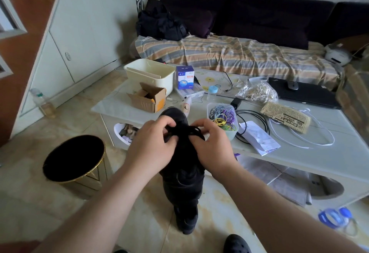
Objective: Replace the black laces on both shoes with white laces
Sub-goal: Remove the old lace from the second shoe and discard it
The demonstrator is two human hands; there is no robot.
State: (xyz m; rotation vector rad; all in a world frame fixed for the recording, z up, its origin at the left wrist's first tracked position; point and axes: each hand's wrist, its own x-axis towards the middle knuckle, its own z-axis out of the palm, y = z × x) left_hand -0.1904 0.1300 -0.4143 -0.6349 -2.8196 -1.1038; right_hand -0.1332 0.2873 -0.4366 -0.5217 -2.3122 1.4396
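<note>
A black shoe (pixel 180 164) stands toe up against the low table's front edge, with my two hands on its lacing. My left hand (pixel 151 143) pinches the black lace (pixel 189 131) on the shoe's left side. My right hand (pixel 211 143) pinches the same black lace on the right. A second black shoe (pixel 186 218) lies on the floor just below the first. A white lace (pixel 311 145) lies in loose loops on the table at the right, partly under a folded newspaper.
The low white table (pixel 329 153) holds a cardboard box (pixel 148 99), a cream bin (pixel 151 75), a tub of rubber bands (pixel 222 117), papers (pixel 259 139), black cable and a laptop (pixel 303 93). A black round stool (pixel 73 158) stands at the left. A sofa lies behind.
</note>
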